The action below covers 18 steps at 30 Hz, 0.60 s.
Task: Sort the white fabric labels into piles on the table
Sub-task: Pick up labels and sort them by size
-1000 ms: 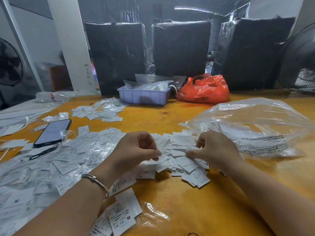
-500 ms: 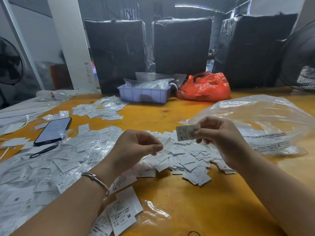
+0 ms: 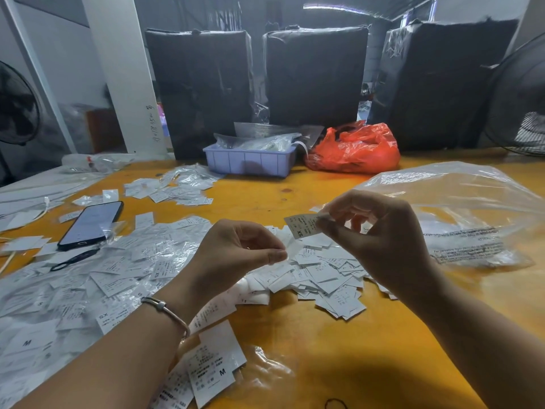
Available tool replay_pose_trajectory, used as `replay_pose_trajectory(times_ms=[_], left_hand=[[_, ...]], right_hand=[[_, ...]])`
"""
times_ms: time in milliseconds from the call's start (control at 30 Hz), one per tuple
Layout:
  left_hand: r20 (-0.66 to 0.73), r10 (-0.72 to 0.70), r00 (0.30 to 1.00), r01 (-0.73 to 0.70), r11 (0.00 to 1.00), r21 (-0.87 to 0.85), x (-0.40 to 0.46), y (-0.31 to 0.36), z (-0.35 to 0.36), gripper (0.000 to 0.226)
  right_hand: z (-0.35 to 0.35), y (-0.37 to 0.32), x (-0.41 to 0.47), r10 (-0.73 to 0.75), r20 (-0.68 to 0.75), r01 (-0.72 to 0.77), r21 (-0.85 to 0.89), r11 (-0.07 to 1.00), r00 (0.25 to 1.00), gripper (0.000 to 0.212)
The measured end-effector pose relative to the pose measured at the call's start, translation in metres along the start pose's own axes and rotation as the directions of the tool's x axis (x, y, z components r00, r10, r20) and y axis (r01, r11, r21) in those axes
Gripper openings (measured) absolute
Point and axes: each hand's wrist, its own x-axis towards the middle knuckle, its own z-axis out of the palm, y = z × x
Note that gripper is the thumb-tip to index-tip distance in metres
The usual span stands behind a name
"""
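Observation:
My right hand (image 3: pixel 380 240) is raised over the table and pinches one white fabric label (image 3: pixel 300 227), marked XS, between thumb and fingertips. A loose heap of white labels (image 3: pixel 324 276) lies below it on the orange table (image 3: pixel 324 349). My left hand (image 3: pixel 236 255), with a bracelet on the wrist, hovers at the heap's left edge. Its fingers are curled and its thumb pinches a white label edge against the forefinger. More labels in clear wrappers (image 3: pixel 88 284) spread to the left. A small pile marked M (image 3: pixel 212 370) lies near the front.
A large clear plastic bag (image 3: pixel 460 214) lies at the right. A phone (image 3: pixel 91 224) and black snips (image 3: pixel 73 258) sit at the left. A lilac tray (image 3: pixel 250 162), a red bag (image 3: pixel 354 150) and black wrapped bales (image 3: pixel 315 75) stand at the back. Another label pile (image 3: pixel 174 187) lies beyond the phone.
My right hand has picked one label out of the heap and lifted it up and to the right. My left hand has stayed at the heap's left edge.

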Motion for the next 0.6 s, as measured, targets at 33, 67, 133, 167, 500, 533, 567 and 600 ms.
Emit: replay_pose_trajectory(times_ms=[33, 67, 133, 167, 500, 533, 567, 600], left_hand=[[0.001, 0.001, 1.000, -0.001, 1.000, 0.001, -0.0002, 0.0002, 0.0000, 0.011], [0.001, 0.003, 1.000, -0.003, 1.000, 0.004, -0.0003, 0.0004, 0.0002, 0.014], [-0.005, 0.006, 1.000, -0.006, 1.000, 0.006, -0.0004, 0.0006, 0.0001, 0.017], [-0.005, 0.007, 1.000, -0.007, 1.000, 0.003, -0.0002, 0.0005, 0.0001, 0.016], [0.025, 0.016, 1.000, -0.015, 1.000, -0.022, -0.0006, 0.0013, 0.0021, 0.021], [0.032, 0.016, 0.999, -0.015, 1.000, -0.024, -0.0007, 0.0016, 0.0025, 0.020], [0.037, 0.016, 0.999, -0.015, 1.000, -0.027, -0.0006, 0.0018, 0.0028, 0.020], [0.041, 0.015, 0.999, -0.014, 0.999, -0.029, -0.0004, 0.0017, 0.0030, 0.020]], right_hand=[[-0.0003, 0.0001, 0.0003, 0.003, 0.003, -0.003, -0.009, 1.000, 1.000, 0.010], [-0.0004, 0.0001, 0.0005, 0.006, 0.008, -0.006, -0.017, 1.000, 1.000, 0.010], [-0.0002, -0.0002, 0.0006, 0.012, 0.023, -0.012, -0.026, 1.000, 1.000, 0.010], [-0.0001, -0.0003, 0.0006, 0.017, 0.030, -0.016, -0.027, 1.000, 0.999, 0.010], [0.0020, 0.0045, -0.0011, 0.027, 0.146, -0.018, -0.065, 0.998, 0.989, 0.009], [0.0020, 0.0053, -0.0011, 0.028, 0.160, -0.018, -0.063, 0.998, 0.987, 0.009], [0.0020, 0.0063, -0.0009, 0.032, 0.172, -0.022, -0.058, 0.998, 0.985, 0.009], [0.0024, 0.0073, -0.0005, 0.039, 0.184, -0.031, -0.051, 0.998, 0.982, 0.009]])
